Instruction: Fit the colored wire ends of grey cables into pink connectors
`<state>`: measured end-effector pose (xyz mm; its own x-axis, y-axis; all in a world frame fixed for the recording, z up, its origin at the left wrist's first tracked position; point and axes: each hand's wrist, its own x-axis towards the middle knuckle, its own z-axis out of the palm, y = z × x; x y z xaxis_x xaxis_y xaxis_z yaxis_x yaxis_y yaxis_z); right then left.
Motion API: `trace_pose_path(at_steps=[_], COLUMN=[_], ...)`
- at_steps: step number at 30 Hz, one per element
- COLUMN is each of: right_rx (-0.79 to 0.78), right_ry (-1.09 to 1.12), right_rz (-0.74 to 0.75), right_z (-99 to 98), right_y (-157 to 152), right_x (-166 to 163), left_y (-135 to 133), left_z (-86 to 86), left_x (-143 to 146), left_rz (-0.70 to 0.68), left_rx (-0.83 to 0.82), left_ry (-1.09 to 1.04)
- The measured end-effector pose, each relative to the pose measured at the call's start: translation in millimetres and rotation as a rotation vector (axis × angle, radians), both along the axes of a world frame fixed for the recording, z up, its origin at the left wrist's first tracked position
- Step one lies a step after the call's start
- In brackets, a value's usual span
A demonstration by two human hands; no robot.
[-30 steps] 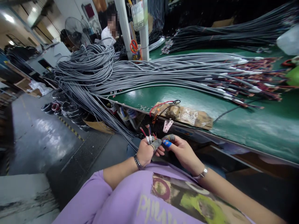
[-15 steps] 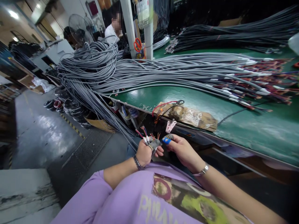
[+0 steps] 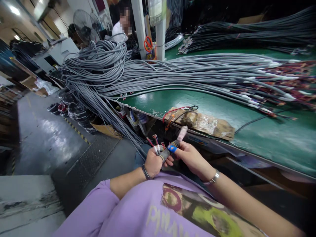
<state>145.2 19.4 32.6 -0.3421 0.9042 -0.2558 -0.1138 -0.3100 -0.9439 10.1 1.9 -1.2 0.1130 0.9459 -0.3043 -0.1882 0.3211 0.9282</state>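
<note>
My left hand is closed around the ends of several grey cables, whose stripped red, blue and copper wires stick up past the fingers. A grey cover sits on its thumb. Right beside it, my right hand pinches at the wire ends, with blue tape on its thumb and a grey cover on a finger. Its fingertips meet the left thumb; what lies between them is too small to make out. Just above the right hand, a pink clip hangs at the bench edge.
Long grey cables lie across the green bench and droop over its left edge. A worn wooden block with red and black leads rests at the front edge. Behind the bench are a post, orange-handled scissors and a seated person.
My right hand has moved left until its fingertips touch the left hand at the wires. The view has shifted slightly, and the pink clip appears blurred and turned.
</note>
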Motion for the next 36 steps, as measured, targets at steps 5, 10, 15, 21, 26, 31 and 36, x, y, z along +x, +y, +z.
trace_pose_path(at_steps=[5, 10, 15, 21, 26, 31, 36], right_rx=[0.024, 0.062, 0.139, -0.070, -0.087, 0.024, -0.057], right_ry=[0.005, -0.032, -0.096, 0.061, 0.073, -0.085, 0.022], right_rz=[0.035, -0.040, -0.186, -0.287, -0.172, -0.078, -0.046], right_z=[-10.9, -21.4, -26.2, -37.8, -35.7, -25.5, -25.6], right_y=[0, -3, 2, -5, -12, -9, -11], right_x=[7, 8, 9, 17, 16, 12, 12], left_y=[-1, -1, -4, 1, 0, -2, -5], left_z=[-2.6, 1.2, 4.4, 4.1, 5.2, 4.1, 0.9], left_x=[-2, -2, -2, -9, -8, -6, -6], left_rz=[-0.011, -0.158, -0.466, -0.174, -0.129, -0.159, -0.138], left_rx=[0.040, -0.042, -0.147, -0.090, -0.083, -0.058, -0.041], left_ry=[0.020, 0.028, 0.063, -0.002, -0.008, 0.043, 0.046])
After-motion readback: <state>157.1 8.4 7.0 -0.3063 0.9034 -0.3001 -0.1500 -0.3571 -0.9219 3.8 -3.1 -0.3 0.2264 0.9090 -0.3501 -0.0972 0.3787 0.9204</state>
